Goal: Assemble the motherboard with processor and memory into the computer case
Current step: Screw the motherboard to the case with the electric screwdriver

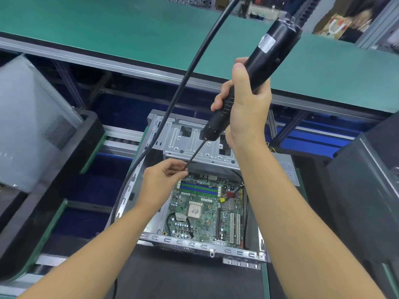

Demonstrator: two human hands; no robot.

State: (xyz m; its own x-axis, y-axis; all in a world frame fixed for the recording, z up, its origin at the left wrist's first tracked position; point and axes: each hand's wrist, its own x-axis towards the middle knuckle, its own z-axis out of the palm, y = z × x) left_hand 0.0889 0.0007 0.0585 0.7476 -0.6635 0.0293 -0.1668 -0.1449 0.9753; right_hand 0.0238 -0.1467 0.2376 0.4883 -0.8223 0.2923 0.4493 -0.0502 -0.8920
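An open computer case (200, 248) lies flat in front of me. Inside it sits the green motherboard (207, 214) with its processor (195, 209) and memory slots (199, 188). My right hand (244, 104) grips a black electric screwdriver (257, 67) held tilted above the case. Its thin bit (195, 153) points down-left. My left hand (166, 180) pinches at the tip of that bit, just above the board's upper left corner. Whether a screw is between the fingers is hidden.
The screwdriver's black cable (179, 91) arcs from the top down past the case's left side. Another case wrapped in plastic (32, 126) stands at the left, and a dark case (364, 201) at the right. A green-topped bench (129, 35) runs across the back.
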